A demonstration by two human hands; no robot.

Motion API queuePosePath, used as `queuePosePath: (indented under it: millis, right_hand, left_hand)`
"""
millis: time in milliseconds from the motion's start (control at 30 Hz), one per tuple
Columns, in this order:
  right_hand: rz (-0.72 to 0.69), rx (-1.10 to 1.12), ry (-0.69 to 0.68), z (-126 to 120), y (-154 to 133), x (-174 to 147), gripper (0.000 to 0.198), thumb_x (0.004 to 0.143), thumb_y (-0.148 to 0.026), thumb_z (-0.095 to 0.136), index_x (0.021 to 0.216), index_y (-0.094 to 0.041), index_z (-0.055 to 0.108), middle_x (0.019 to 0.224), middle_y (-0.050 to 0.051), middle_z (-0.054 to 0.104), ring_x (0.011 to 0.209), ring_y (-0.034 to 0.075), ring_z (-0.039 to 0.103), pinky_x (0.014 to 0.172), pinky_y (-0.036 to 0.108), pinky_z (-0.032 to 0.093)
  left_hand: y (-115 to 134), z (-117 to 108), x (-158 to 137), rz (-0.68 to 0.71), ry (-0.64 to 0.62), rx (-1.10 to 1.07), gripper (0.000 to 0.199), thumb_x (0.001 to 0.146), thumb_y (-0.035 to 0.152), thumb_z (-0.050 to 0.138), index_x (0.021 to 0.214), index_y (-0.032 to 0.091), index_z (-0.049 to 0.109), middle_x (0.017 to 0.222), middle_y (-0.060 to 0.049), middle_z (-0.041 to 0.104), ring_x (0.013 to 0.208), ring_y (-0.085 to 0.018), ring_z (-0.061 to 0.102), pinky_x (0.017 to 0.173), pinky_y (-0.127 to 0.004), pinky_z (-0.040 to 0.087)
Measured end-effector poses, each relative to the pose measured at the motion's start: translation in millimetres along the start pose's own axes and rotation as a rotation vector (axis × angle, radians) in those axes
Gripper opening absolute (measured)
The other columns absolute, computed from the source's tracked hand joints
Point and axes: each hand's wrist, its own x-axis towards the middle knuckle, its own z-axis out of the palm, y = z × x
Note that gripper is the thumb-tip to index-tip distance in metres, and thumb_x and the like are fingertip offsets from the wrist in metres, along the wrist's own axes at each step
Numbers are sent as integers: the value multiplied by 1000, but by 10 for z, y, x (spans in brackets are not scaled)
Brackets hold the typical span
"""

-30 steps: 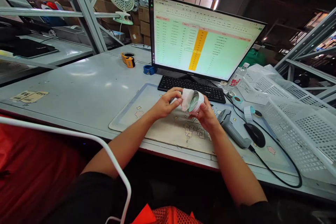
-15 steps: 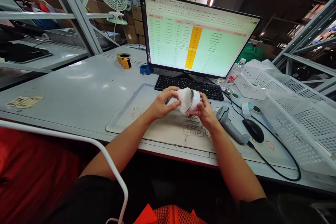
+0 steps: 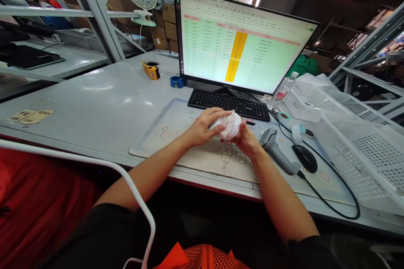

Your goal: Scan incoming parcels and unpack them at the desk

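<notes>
Between my hands, above the desk mat [image 3: 186, 153], is a small rounded white bundle [image 3: 232, 126] that looks wrapped in thin plastic or foam; what lies inside does not show. My left hand [image 3: 206, 126] grips it from the left, thumb across its front. From the right, my right hand [image 3: 248, 136] closes round it, with some fingers hidden behind. Just beyond them lies the black keyboard [image 3: 230, 105], below a monitor [image 3: 217, 46] with a spreadsheet. A grey barcode scanner [image 3: 279, 151] rests right of my right hand.
White perforated baskets [image 3: 356, 151] stand at the right, near a black mouse [image 3: 304, 157], its cable and a plastic bottle [image 3: 284, 88]. A yellow tape dispenser [image 3: 151, 70] and a blue tape roll [image 3: 177, 82] lie left of the monitor. A white tube [image 3: 135, 189] crosses the lower left.
The white bundle has been turned in my hands, and its dark band no longer shows. Both hands have drawn a little closer round it. The view has shifted slightly.
</notes>
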Motion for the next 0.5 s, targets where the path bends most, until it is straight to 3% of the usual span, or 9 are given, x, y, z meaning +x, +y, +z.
queuePosePath:
  millis: [200, 300, 400, 500]
  right_hand:
    - [-37, -54, 28, 22, 0, -13, 85, 73, -84, 78, 133, -29, 53, 105, 5, 76, 72, 22, 77, 56, 29, 60]
    - [-28, -50, -14, 19, 15, -8, 89, 71, -85, 78, 134, -28, 55, 103, 5, 76, 73, 23, 77, 57, 30, 61]
    - [-17, 29, -35, 7, 22, 1, 90, 72, -89, 74, 135, -26, 58, 99, 6, 76, 74, 23, 76, 55, 30, 60]
    - [-6, 78, -54, -7, 0, -2, 89, 75, -92, 67, 134, -25, 62, 106, 8, 76, 77, 23, 74, 55, 30, 60]
  left_hand:
    - [-4, -5, 16, 62, -5, 120, 47, 104, 52, 59, 139, 23, 69, 133, -13, 67, 128, -31, 56, 117, -50, 42]
    - [51, 8, 13, 114, -54, 38, 43, 106, 48, 54, 136, 22, 70, 136, -14, 66, 131, -32, 56, 118, -52, 41]
    - [86, -29, 2, 51, -41, -161, 48, 108, 46, 53, 150, 25, 59, 142, -14, 65, 134, -30, 58, 118, -49, 41]
    - [85, -100, 5, -74, 85, -279, 57, 98, 49, 72, 149, 26, 59, 148, -13, 61, 140, -32, 54, 119, -46, 41]
